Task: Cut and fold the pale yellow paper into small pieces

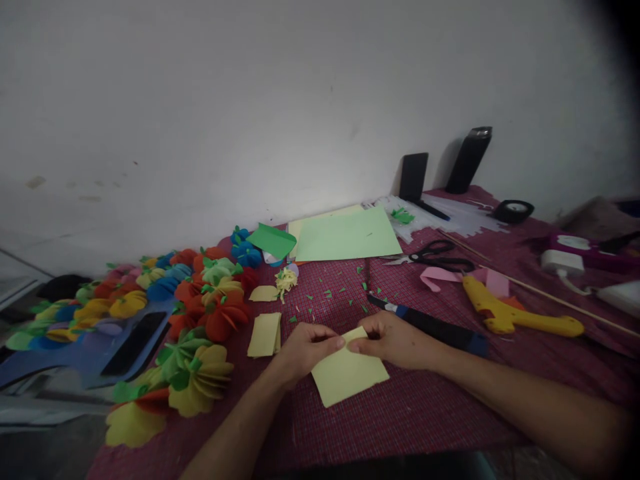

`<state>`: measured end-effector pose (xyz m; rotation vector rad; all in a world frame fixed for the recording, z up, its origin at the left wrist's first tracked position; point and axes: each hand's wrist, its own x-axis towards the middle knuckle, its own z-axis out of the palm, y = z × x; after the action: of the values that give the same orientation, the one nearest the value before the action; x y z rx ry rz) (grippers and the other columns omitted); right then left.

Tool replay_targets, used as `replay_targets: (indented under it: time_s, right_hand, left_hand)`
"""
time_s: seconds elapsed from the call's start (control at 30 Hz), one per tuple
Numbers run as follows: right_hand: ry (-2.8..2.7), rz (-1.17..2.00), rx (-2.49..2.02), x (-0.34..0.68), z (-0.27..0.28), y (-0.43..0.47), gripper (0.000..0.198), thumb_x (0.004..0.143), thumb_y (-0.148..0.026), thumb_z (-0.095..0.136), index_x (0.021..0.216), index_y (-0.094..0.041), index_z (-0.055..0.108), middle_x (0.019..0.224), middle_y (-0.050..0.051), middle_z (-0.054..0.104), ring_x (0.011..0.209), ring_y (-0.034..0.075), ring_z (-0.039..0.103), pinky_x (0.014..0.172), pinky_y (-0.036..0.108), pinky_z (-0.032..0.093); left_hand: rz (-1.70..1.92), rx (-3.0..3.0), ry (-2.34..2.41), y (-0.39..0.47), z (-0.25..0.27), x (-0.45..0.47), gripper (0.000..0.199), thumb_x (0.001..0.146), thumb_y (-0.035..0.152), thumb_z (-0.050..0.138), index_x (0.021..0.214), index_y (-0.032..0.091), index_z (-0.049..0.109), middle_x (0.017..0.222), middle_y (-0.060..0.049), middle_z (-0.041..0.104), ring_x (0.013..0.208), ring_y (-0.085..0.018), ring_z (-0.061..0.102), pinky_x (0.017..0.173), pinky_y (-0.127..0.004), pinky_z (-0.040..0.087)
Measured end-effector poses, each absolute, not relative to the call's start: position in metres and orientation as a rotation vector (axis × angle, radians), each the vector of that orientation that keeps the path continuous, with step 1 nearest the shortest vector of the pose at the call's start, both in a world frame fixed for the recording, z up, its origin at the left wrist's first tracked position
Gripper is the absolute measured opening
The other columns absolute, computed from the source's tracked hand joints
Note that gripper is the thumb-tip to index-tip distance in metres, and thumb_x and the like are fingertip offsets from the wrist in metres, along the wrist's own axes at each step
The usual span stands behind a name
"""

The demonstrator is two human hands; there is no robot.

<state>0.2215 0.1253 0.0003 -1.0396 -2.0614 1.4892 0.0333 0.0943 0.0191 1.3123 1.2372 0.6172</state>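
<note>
Between both hands is a piece of pale yellow paper (347, 380), held near its upper edge above the table. My left hand (310, 347) pinches it with thumb and fingers on the left. From the other side my right hand (393, 340) pinches the same paper, the two thumbs almost meeting. Left of my left hand lies a small stack of yellow paper (263, 335). Behind that stack are a cut yellow paper piece (263, 293) and a bundle of shredded yellow strips (286, 281). Just beyond my right hand lies a dark pen-like tool (435, 327).
Colourful paper pumpkins (225, 313) crowd the left side, near a dark phone (134, 343). Green sheets (347, 233) lie at the back, with green scraps in front. Scissors (435, 255), a yellow glue gun (515, 310), a tape roll (513, 211) and a black bottle (469, 160) are on the right.
</note>
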Motion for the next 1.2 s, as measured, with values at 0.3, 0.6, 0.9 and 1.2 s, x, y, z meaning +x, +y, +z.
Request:
replay_targets:
  time_s: [0.3, 0.6, 0.9, 1.2]
  right_hand:
    - [-1.849, 1.842, -0.922, 0.221, 0.007, 0.124, 0.030, 0.073, -0.040, 0.050, 0.068, -0.012, 0.058, 0.057, 0.000, 0.053, 0.048, 0.008, 0.045, 0.045, 0.019, 0.033]
    - [-1.863, 1.693, -0.896, 0.217, 0.008, 0.127, 0.021, 0.073, -0.033, 0.049, 0.067, -0.014, 0.056, 0.057, -0.002, 0.049, 0.051, 0.008, 0.043, 0.049, 0.019, 0.032]
    - [-1.850, 1.708, -0.943, 0.220, 0.011, 0.130, 0.018, 0.069, -0.029, 0.051, 0.062, -0.014, 0.056, 0.050, -0.004, 0.047, 0.045, 0.006, 0.041, 0.044, 0.018, 0.031]
    - [-1.796, 1.722, -1.029, 0.241, 0.024, 0.146, 0.018, 0.070, -0.031, 0.051, 0.067, -0.014, 0.057, 0.062, 0.001, 0.059, 0.049, 0.007, 0.049, 0.046, 0.019, 0.037]
  left_hand:
    - [0.698, 1.198, 1.200, 0.092, 0.019, 0.037, 0.032, 0.067, 0.043, 0.056, 0.063, 0.012, 0.060, 0.049, 0.003, 0.047, 0.041, -0.005, 0.035, 0.040, -0.018, 0.022]
    - [0.641, 1.232, 1.173, 0.090, 0.021, 0.041, 0.030, 0.067, 0.042, 0.057, 0.060, 0.012, 0.059, 0.049, 0.002, 0.049, 0.041, -0.006, 0.037, 0.040, -0.018, 0.024]
    - [0.625, 1.212, 1.174, 0.090, 0.020, 0.042, 0.032, 0.066, 0.043, 0.057, 0.061, 0.012, 0.060, 0.048, 0.002, 0.049, 0.040, -0.006, 0.037, 0.040, -0.018, 0.023]
    - [0.669, 1.194, 1.197, 0.090, 0.023, 0.034, 0.031, 0.066, 0.042, 0.057, 0.060, 0.011, 0.059, 0.047, 0.002, 0.048, 0.038, -0.005, 0.036, 0.038, -0.017, 0.023]
